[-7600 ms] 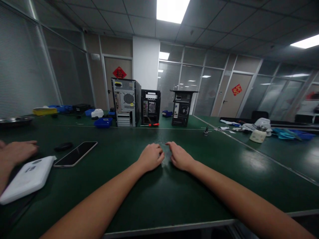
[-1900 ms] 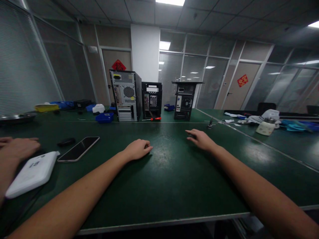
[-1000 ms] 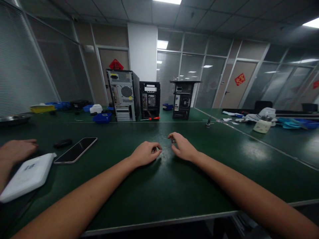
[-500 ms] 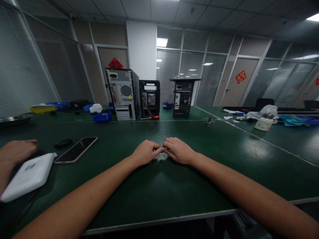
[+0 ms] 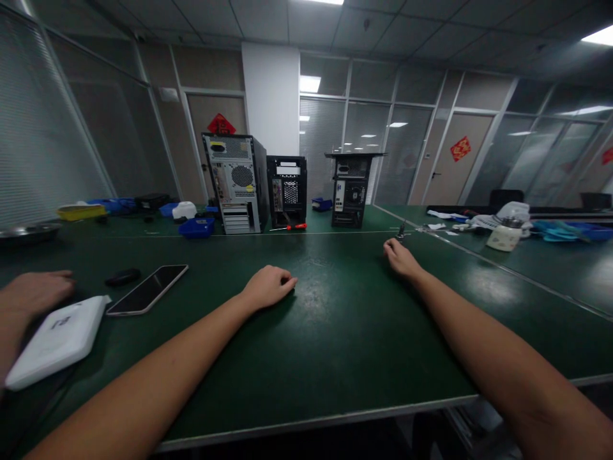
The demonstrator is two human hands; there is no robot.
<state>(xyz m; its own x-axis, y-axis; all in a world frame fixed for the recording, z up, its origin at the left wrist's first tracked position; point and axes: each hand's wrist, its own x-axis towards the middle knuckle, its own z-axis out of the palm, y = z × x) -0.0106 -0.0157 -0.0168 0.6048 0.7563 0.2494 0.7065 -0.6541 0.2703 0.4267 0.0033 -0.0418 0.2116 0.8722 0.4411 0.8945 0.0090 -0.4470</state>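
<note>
My left hand (image 5: 269, 287) rests on the green table (image 5: 335, 345), fingers curled under and thumb against them. Anything inside its curl is hidden. Out to the right, my right arm is stretched forward, and my right hand (image 5: 401, 257) is at the near side of a small dark metal piece (image 5: 401, 229) with a thin upright top. Its fingers are bent and close together. Whether they grip that piece I cannot make out.
At the back stand a large grey computer case (image 5: 234, 182) and two black cases (image 5: 287, 191), (image 5: 351, 191), with a red screwdriver (image 5: 297, 226) near them. Leftward lie a phone (image 5: 149, 290), a black mouse (image 5: 123, 276), a white box (image 5: 60, 342) and another person's hand (image 5: 41, 291). A jar (image 5: 504, 237) stands right.
My hands were together at the middle, fingertips meeting. Now my right hand has moved right and forward to the small metal piece; my left has shifted slightly left.
</note>
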